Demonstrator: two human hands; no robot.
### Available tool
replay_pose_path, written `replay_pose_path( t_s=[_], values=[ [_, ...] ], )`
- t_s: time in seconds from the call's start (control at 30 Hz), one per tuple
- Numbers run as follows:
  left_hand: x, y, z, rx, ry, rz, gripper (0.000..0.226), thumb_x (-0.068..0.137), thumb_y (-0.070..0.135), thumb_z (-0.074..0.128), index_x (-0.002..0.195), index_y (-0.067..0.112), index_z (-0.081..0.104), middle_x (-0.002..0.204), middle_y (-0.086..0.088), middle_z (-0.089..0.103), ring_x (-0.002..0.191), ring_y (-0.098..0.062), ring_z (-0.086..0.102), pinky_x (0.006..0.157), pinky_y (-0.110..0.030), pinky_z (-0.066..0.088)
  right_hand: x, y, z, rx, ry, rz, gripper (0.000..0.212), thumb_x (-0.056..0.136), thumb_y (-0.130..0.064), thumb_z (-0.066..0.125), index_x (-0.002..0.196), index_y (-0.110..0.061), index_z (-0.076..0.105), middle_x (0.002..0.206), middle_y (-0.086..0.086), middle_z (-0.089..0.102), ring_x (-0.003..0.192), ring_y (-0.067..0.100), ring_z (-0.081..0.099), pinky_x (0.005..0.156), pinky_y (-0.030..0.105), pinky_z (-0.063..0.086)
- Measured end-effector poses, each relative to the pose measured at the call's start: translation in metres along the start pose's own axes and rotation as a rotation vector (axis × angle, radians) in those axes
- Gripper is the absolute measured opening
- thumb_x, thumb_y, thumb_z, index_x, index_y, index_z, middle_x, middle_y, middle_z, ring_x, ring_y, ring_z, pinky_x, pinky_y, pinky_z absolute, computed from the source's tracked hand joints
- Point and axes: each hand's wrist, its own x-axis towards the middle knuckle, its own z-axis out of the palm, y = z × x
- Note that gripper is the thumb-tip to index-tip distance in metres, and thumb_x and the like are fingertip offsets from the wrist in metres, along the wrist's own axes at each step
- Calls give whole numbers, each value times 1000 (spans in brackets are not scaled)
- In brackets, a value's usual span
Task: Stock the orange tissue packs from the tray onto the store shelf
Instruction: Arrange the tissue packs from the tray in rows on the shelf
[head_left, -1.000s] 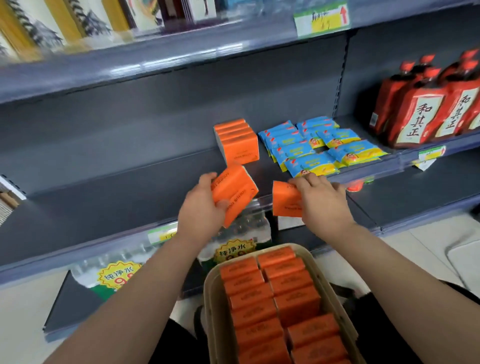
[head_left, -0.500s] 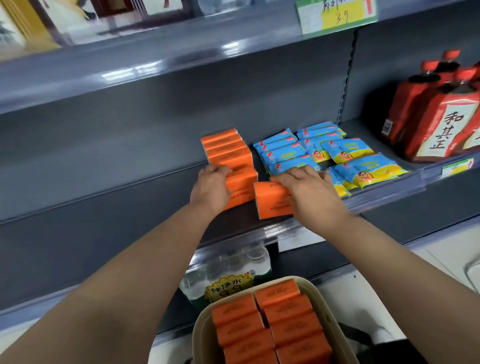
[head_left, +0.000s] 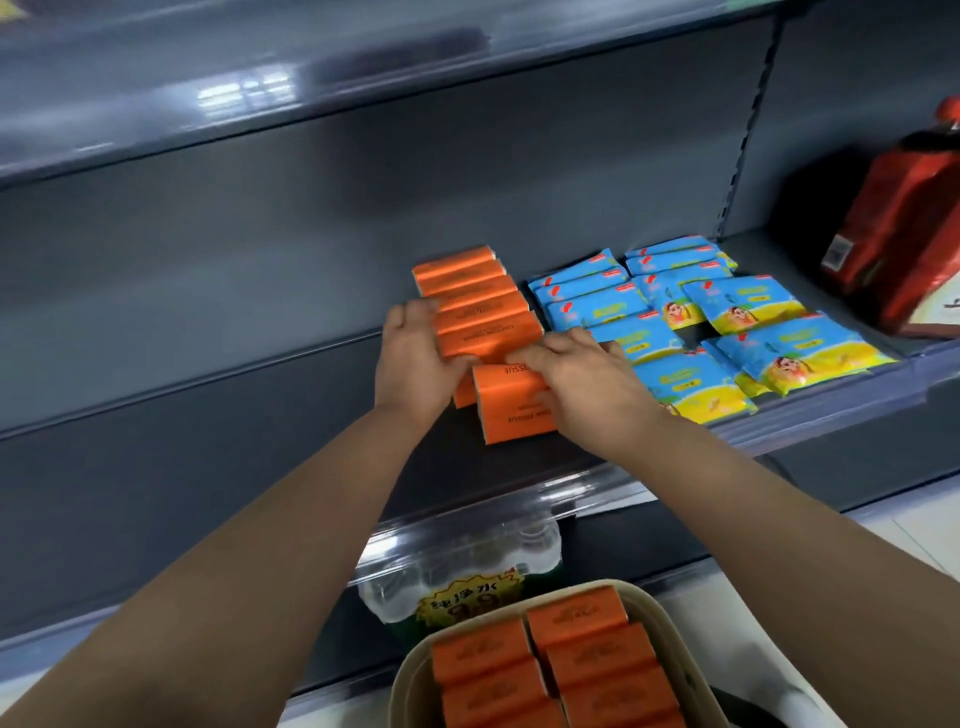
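Grey metal shelf, long and deep; row of orange tissue packs standing on edge on it, running front to back; front orange pack just ahead of row, touching it; blue-yellow packets lying overlapped just right of row; red bottles far right of row, partly out of view.

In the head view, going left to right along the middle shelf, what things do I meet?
left hand, row of orange tissue packs, blue packets, red bottle. The right hand with its orange pack overlaps these, so it is omitted.
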Motion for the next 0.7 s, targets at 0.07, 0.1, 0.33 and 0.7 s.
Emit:
replay_pose_path(
  t_s=[0.07,0.1,0.33,0.7],
  values=[
    [-5,-9,-12,-50,46,-71,56,79,21,76,128,12,48,126,-5,47,113,-17,52,94,-30,45,11,-6,6,9,13,-24,61,87,-8,56,139,-34,40,132,-5,45,126,20,35,97,43,34],
    [-7,-13,-17,-34,43,-94,55,82,19,74,129,11,48,128,-7,46,113,-17,53,94,-30,44,16,-9,8,14,22,-30,60,87,-8,57,139,-34,41,132,-4,44,126,21,34,97,43,34],
    [-21,-25,-22,-45,-101,-81,38,88,5,63,124,7,51,115,-7,59,96,-13,57,87,-23,46,39,-13,27,109,35,12,67,85,-3,58,142,-31,37,150,5,25,135,28,29,110,42,31],
    [-34,-21,-21,-46,-209,-96,41,90,-2,56,129,6,45,108,-7,64,96,-14,62,84,-20,48,33,-17,29,-11,-6,30,72,93,-13,55,150,-31,16,158,1,11,146,24,4,118,43,7]
  ],
)
